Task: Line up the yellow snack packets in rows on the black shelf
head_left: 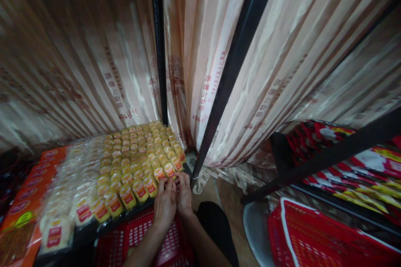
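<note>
Both hands meet at the right front corner of a low dark shelf, at the end of a row of yellow packaged pastries (127, 197). The fingers of my left hand (166, 202) are bent and closed at the lower edge of one packaged pastry (169, 170) with a red label. Close beside it, my right hand (184, 196) has its fingers curled in at the same packet's right side. The fingertips partly cover its bottom edge. The other pastries stand in tight rows behind and to the left.
White packaged pastries (56, 233) and an orange package (34, 187) lie farther left. A red basket (142, 231) sits below my forearms. At right are another red basket (313, 238), a silvery basin (255, 233) and shelved red packets (354, 167). Dark posts (232, 75) stand before pleated curtains (200, 50).
</note>
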A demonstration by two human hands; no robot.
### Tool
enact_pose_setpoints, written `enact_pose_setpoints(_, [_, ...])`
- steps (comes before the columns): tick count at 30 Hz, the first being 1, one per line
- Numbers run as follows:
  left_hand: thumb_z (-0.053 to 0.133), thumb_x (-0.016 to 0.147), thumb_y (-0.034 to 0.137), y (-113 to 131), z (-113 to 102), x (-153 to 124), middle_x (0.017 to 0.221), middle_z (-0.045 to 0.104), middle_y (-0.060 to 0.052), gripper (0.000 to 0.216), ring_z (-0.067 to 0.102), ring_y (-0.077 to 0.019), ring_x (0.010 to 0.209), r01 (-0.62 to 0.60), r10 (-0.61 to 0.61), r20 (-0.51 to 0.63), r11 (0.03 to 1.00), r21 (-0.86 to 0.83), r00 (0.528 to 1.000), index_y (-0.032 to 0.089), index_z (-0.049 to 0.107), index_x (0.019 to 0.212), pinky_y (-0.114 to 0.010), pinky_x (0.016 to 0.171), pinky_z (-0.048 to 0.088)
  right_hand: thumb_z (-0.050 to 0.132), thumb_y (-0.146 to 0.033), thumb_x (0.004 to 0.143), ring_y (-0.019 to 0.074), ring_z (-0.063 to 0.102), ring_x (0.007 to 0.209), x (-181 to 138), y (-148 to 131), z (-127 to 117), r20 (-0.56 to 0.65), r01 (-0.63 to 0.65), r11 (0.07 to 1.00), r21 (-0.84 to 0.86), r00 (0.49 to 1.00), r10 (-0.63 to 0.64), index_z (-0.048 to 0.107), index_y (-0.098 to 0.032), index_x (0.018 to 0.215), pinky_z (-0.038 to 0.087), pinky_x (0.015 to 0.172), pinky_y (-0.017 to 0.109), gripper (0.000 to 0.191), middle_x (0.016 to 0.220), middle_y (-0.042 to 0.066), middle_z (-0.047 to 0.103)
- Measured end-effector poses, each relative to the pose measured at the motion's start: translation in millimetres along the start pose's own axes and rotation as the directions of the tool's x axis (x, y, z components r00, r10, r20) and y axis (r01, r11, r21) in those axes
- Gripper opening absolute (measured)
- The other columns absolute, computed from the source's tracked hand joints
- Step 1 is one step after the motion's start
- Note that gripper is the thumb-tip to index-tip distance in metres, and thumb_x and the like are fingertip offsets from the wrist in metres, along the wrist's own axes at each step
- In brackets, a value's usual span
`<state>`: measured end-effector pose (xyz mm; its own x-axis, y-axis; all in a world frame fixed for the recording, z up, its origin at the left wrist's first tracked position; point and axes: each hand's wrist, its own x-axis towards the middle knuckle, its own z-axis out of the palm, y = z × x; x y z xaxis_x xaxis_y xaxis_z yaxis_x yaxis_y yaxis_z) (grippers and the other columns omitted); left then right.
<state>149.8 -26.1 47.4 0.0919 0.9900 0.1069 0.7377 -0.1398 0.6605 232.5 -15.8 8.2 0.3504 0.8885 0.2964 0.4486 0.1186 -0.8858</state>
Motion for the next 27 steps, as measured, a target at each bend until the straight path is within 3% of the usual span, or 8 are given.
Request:
enact_pose_setpoints(7, [0.033,0.085,0.019,-3,4,-8,0.109,0.055,-0.012,0.038,0.061,-0.014,0.088,-0.088,0.089,-0.052,0.996,0.03,0.995,0.013,0.057,0.114,-0.025,0.079,0.052,0.045,-0.011,0.076,0.012,0.057,0.074,-8,3,-5,0.012,0.035,0.999,0.041,0.999,-0.036,0.055,-0.022,0.104,0.053,0.07,0.028,0.032,0.106,0.006,0.047])
enact_pose_setpoints(12, [0.034,0.081,0.014,-5,2,-18,0.108,0.057,-0.011,0.038,0.06,-0.0145,0.094,-0.09,0.092,-0.056,0.996,0.026,0.994,0.015,0.059,0.11,-0.025,0.083,0.051,0.045,-0.012,0.077,0.0139,0.058,0.081,-16,4,-6,0.009,0.036,0.999,0.011,0.999,-0.036,0.055,-0.02,0.1,0.053,0.067,0.027,0.027,0.11,0.009,0.044])
enact_pose_setpoints(16, [0.031,0.082,0.015,-8,-1,-30,0.106,0.058,-0.011,0.038,0.061,-0.0147,0.092,-0.083,0.082,-0.022,0.996,-0.042,0.996,0.016,0.06,0.107,-0.027,0.083,0.051,0.044,-0.013,0.078,0.0195,0.054,0.099,-24,-1,-10,-0.013,0.066,0.991,-0.118,0.998,-0.068,0.056,-0.019,0.101,0.051,0.079,0.033,0.026,0.114,0.011,0.043])
enact_pose_setpoints(20, [0.03,0.083,0.018,-25,1,-53,0.103,0.061,-0.01,0.039,0.06,-0.0159,0.092,-0.097,0.103,0.025,0.979,-0.177,0.994,0.016,0.059,0.108,-0.031,0.086,0.049,0.04,-0.016,0.083,0.0185,0.055,0.095,-44,-4,-9,-0.033,0.088,0.98,-0.18,0.995,-0.096,0.056,-0.018,0.096,0.047,0.084,0.034,0.021,0.103,0.01,0.049])
enact_pose_setpoints(23, [0.031,0.082,0.018,-51,10,-72,0.097,0.064,-0.011,0.036,0.059,-0.0182,0.091,-0.008,0.03,0.096,0.976,-0.219,0.995,0.015,0.063,0.1,-0.033,0.085,0.048,0.037,-0.015,0.083,0.0173,0.056,0.089,-70,2,0,0.036,0.076,0.984,-0.163,0.997,-0.071,0.056,-0.019,0.091,0.047,0.08,0.032,0.021,0.091,0.007,0.056])
enact_pose_setpoints(25, [0.034,0.08,0.013,-75,16,-83,0.096,0.065,-0.011,0.034,0.06,-0.0184,0.092,0.147,-0.112,0.175,0.969,-0.198,0.978,0.014,0.065,0.095,-0.032,0.085,0.047,0.038,-0.014,0.082,0.0179,0.058,0.086,-86,10,10,0.181,0.025,0.984,-0.177,0.983,0.007,0.057,-0.018,0.089,0.047,0.078,0.031,0.021,0.088,0.008,0.059])
enact_pose_setpoints(27, [0.037,0.079,0.009,-99,19,-92,0.096,0.067,-0.01,0.032,0.061,-0.0176,0.092,0.388,-0.342,0.286,0.913,-0.125,0.895,0.014,0.065,0.091,-0.029,0.084,0.046,0.04,-0.012,0.079,0.0192,0.06,0.083,-97,20,22,0.35,-0.054,0.973,-0.222,0.927,0.132,0.061,-0.017,0.087,0.047,0.074,0.031,0.023,0.087,0.009,0.063])
